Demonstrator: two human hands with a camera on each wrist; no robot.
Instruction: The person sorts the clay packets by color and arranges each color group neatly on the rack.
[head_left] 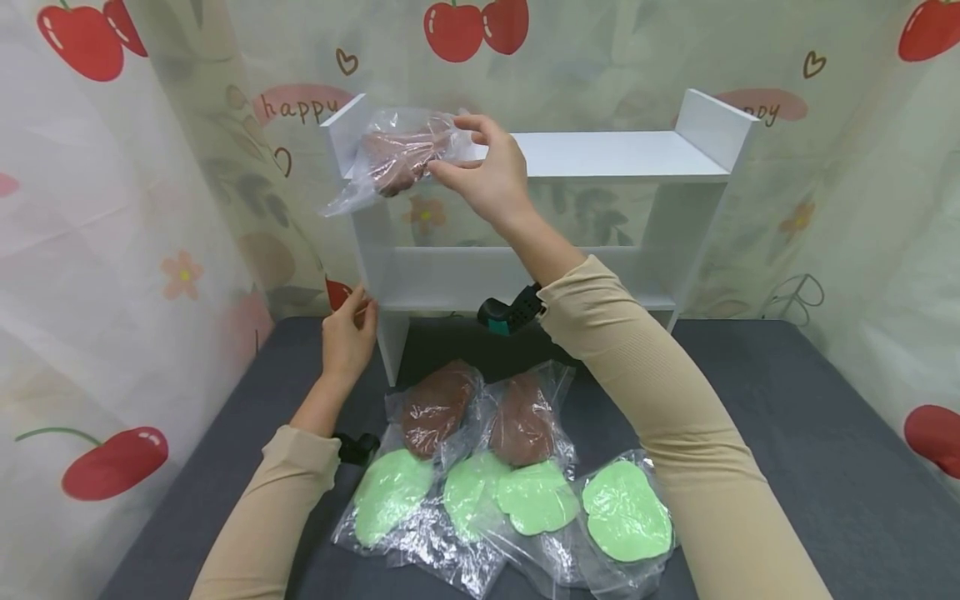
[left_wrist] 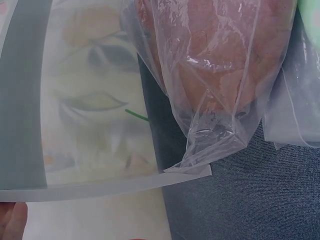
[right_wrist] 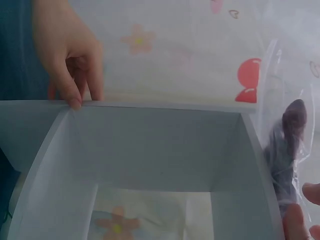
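My right hand [head_left: 495, 171] pinches the right side of a clear plastic bag [head_left: 405, 150] with a brown, soft-looking piece inside. That bag is at the left end of the white shelf's top board, overlapping the upright there. In the right wrist view the right fingertips [right_wrist: 295, 222] are against the bag [right_wrist: 287, 150], beside the shelf wall. Lower down, my left hand [head_left: 351, 333] grips the front edge of the white shelf unit's [head_left: 375, 250] left side panel. Its thumb lies on the edge, as the left hand [right_wrist: 70, 55] shows in the right wrist view.
In front of the shelf, two clear bags with brown pieces [head_left: 438, 408] lie on the dark tabletop [head_left: 825, 467]. Several bags with pale green rounded pieces [head_left: 626, 510] overlap nearer to me. Cherry-printed curtains [head_left: 615, 50] hang behind and at both sides. A thin cable [head_left: 802, 292] is coiled at back right.
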